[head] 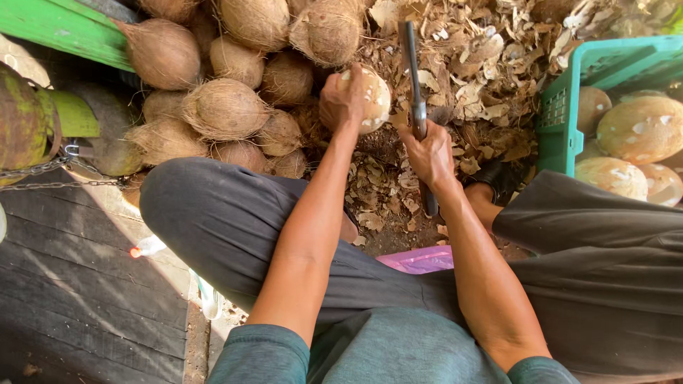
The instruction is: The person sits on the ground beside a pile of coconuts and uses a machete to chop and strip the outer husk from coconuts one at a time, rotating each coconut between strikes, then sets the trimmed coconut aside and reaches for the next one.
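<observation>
— What do we see in the hands?

— We see the left hand point(341, 99) wrapped around one partly peeled coconut point(371, 98), held above the husk scraps point(484, 64). The right hand point(430, 153) is clenched on the handle of one long knife point(413, 78), blade beside the coconut.

— And around them?

— We count about twelve brown husked coconuts point(224, 107) piled left, and about five peeled ones point(640, 128) in one green crate point(558, 121) right.

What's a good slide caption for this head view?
Left hand steadies a peeled coconut; right hand grips a cleaver.
</observation>
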